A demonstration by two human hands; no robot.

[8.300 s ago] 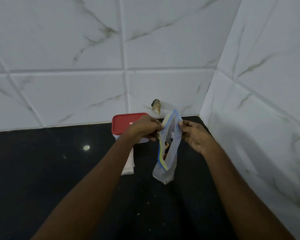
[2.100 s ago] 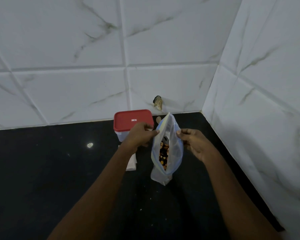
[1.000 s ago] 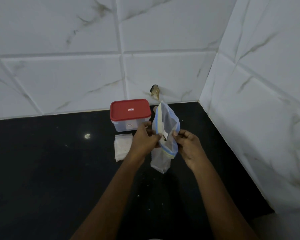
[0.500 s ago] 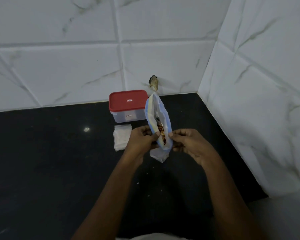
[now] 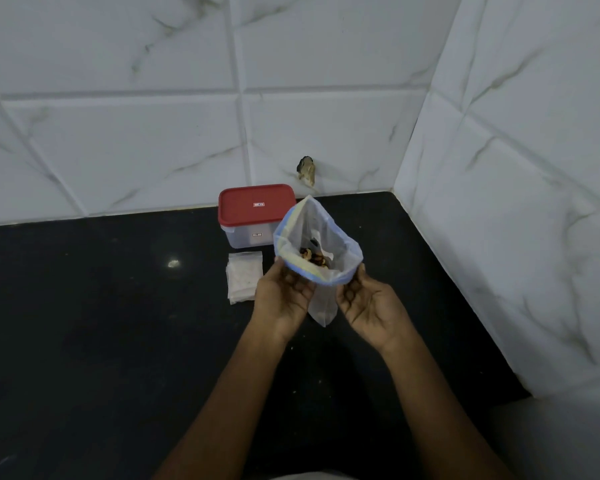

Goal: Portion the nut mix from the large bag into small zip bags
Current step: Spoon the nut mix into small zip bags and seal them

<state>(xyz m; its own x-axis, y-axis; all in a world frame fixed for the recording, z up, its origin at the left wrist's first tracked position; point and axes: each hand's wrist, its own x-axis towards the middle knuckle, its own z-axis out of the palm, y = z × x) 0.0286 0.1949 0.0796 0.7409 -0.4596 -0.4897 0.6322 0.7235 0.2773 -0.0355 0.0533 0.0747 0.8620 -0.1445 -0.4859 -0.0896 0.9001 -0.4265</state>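
A kitchen — black countertop [image 5: 84, 323], marble-look wall tiles [image 5: 136, 143].

One head-worn wide-angle view looks forward and down into a tiled wall corner [image 5: 417, 133]. Countertop [image 5: 84, 341] fills the lower frame. Left hand [image 5: 283, 301] and right hand [image 5: 373, 308] meet at the bag [image 5: 321, 221], frame centre, near the lens.

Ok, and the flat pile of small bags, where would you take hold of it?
I'd pinch the pile of small bags at its left edge, from above and the left. It lies flat on the counter, so only an edge lifts; the container sits close behind and the left hand, holding the large bag, crowds its right.
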